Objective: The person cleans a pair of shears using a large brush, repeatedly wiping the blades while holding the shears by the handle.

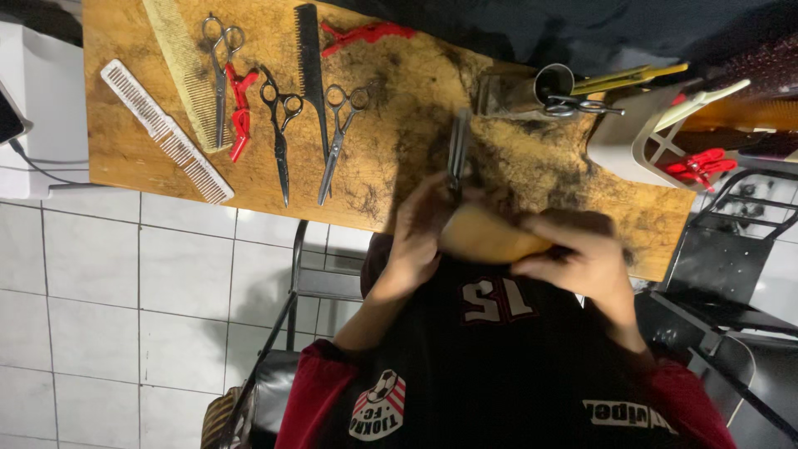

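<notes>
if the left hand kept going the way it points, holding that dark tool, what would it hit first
Probably the hair clippings on the wooden table, just past the dark tool in the left hand; depth is unclear.

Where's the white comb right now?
In the head view, the white comb lies diagonally at the far left of the wooden table, just left of the tan comb and scissors.

From my end the feed is dim and warm, with light falling from above onto the wooden table (150, 158), which glows amber. My hands throw a dark shadow over its middle. The top right sinks into black, the white floor tiles (125, 291) look grey, and the hands are softly blurred
</notes>
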